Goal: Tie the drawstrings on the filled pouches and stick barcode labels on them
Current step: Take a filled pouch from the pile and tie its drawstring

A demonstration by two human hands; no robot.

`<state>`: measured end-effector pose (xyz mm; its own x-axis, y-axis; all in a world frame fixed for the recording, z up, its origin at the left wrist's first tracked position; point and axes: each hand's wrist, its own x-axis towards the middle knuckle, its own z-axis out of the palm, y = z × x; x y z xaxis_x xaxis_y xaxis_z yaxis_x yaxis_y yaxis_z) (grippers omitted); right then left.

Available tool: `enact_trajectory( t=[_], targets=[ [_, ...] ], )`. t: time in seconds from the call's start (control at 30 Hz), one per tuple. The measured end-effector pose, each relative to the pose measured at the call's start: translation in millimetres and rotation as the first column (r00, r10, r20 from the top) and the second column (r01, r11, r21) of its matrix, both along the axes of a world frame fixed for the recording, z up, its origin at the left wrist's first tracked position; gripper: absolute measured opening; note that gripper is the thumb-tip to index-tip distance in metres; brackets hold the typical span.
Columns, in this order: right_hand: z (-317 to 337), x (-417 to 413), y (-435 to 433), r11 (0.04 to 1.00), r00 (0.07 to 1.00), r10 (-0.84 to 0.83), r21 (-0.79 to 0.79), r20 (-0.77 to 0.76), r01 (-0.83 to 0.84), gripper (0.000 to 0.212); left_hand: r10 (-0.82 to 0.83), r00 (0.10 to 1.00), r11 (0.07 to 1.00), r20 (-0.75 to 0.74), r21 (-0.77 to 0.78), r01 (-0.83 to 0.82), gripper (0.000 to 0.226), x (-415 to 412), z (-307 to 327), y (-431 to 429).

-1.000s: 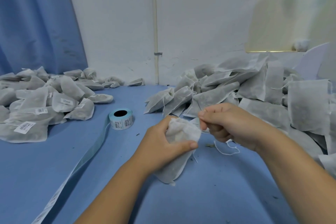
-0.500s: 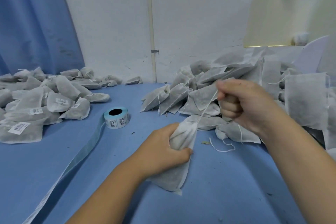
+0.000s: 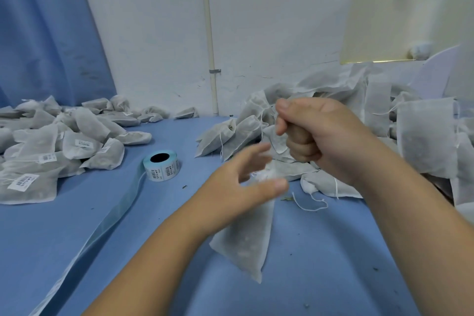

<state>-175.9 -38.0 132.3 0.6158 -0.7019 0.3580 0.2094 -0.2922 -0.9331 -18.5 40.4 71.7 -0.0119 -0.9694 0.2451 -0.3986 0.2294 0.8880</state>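
Right hand (image 3: 323,136) is fisted above the pouch (image 3: 246,244), thumb on forefinger. Reads as a pinch on the drawstring, but the string itself is too thin to see. Left hand (image 3: 243,182) is spread, fingers apart either side of the gathered neck; blurred, so can't tell if it's touching. Pouch in work sits between the hands, bottom corner down toward the desk (image 3: 320,277), neck bunched.

Progress, my read: cinch looks done on this one, knot not confirmed, no label on it yet. Label comes from the roll (image 3: 161,165), left of the hands.

Counts:
- 1 pouch in hand
- 1 label roll, backing strip (image 3: 102,226) trailing toward the near edge
- 2 piles: labelled pile (image 3: 84,126) on the left, at least four barcodes visible; unlabelled pile (image 3: 423,136) on the right by the wall, looks bigger. Too much overlap to count either.
- 1 loose string (image 3: 310,205) on the desk by the right pile

Most of the job looks left.
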Motion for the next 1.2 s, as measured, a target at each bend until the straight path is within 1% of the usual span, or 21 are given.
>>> enact_trajectory(
  t=[0.07, 0.13, 0.17, 0.2, 0.3, 0.33, 0.4, 0.43, 0.5, 0.57, 0.63, 0.7, 0.77, 0.87, 0.93, 1.0, 1.07, 1.13, 1.2],
  targets=[
    [3, 5, 9, 0.996, 0.996, -0.008, -0.088, -0.091, 0.000, 0.036, -0.053, 0.974, 0.988, -0.222, -0.150, 0.020, 0.054, -10, 7, -1],
    [7, 7, 17, 0.988, 0.989, -0.017, -0.156, -0.144, -0.005, 0.034, -0.176, 0.918, 0.972, -0.354, -0.212, 0.105, 0.036, -20, 13, 0],
    [9, 7, 20, 0.984, 0.989, -0.023, -0.180, -0.148, -0.004, 0.034, -0.207, 0.896, 0.968, -0.392, -0.212, 0.131, 0.030, -23, 16, 2],
    [10, 7, 21, 0.979, 0.990, -0.032, -0.203, -0.140, 0.003, 0.033, -0.202, 0.890, 0.972, -0.408, -0.195, 0.131, 0.024, -26, 17, 3],
    [16, 2, 21, 0.974, 0.994, -0.062, -0.223, -0.086, 0.041, 0.030, -0.115, 0.891, 0.984, -0.438, -0.171, 0.043, 0.015, -26, 16, 0],
    [17, 0, 19, 0.968, 0.992, -0.095, -0.240, -0.082, 0.073, 0.028, -0.099, 0.873, 0.985, -0.478, -0.170, 0.019, 0.015, -24, 16, -1],
    [19, -5, 15, 0.930, 0.971, -0.212, -0.329, -0.110, 0.166, 0.026, -0.087, 0.821, 0.990, -0.564, -0.144, 0.005, 0.016, -18, 16, -4],
    [19, -6, 13, 0.906, 0.957, -0.264, -0.372, -0.119, 0.204, 0.026, -0.086, 0.810, 0.992, -0.580, -0.124, 0.017, 0.017, -15, 16, -4],
    [18, -9, 9, 0.871, 0.934, -0.337, -0.417, -0.117, 0.261, 0.024, -0.106, 0.824, 0.994, -0.556, -0.081, 0.073, 0.018, -9, 15, -3],
    [16, -11, 4, 0.853, 0.921, -0.375, -0.428, -0.104, 0.299, 0.021, -0.166, 0.832, 0.985, -0.529, -0.049, 0.165, 0.019, -6, 16, -1],
    [14, -11, 1, 0.853, 0.919, -0.384, -0.416, -0.088, 0.316, 0.018, -0.234, 0.816, 0.967, -0.528, -0.038, 0.252, 0.021, -7, 17, 2],
    [11, -9, 0, 0.859, 0.920, -0.385, -0.395, -0.077, 0.327, 0.018, -0.283, 0.777, 0.949, -0.563, -0.046, 0.312, 0.025, -7, 19, 4],
    [7, -6, -2, 0.868, 0.919, -0.390, -0.357, -0.058, 0.346, 0.019, -0.297, 0.727, 0.940, -0.619, -0.055, 0.338, 0.030, -7, 21, 5],
    [3, -1, -5, 0.863, 0.907, -0.419, -0.325, -0.036, 0.386, 0.018, -0.318, 0.619, 0.930, -0.718, -0.108, 0.352, 0.029, -5, 25, 6],
    [1, 3, -6, 0.854, 0.898, -0.438, -0.330, -0.040, 0.402, 0.017, -0.341, 0.555, 0.926, -0.759, -0.169, 0.338, 0.028, -3, 28, 5],
    [-1, 5, -6, 0.856, 0.900, -0.433, -0.337, -0.049, 0.393, 0.016, -0.331, 0.539, 0.937, -0.775, -0.204, 0.284, 0.029, 0, 32, 6],
    [-2, 7, -4, 0.853, 0.902, -0.426, -0.363, -0.070, 0.374, 0.016, -0.285, 0.539, 0.956, -0.793, -0.198, 0.214, 0.027, 2, 35, 6],
    [-2, 9, 0, 0.849, 0.906, -0.410, -0.406, -0.102, 0.339, 0.018, -0.233, 0.559, 0.972, -0.796, -0.180, 0.148, 0.025, 4, 37, 6],
    [-1, 11, 4, 0.835, 0.902, -0.404, -0.464, -0.151, 0.296, 0.019, -0.158, 0.641, 0.986, -0.751, -0.159, 0.056, 0.024, 7, 36, 3]
  ],
)
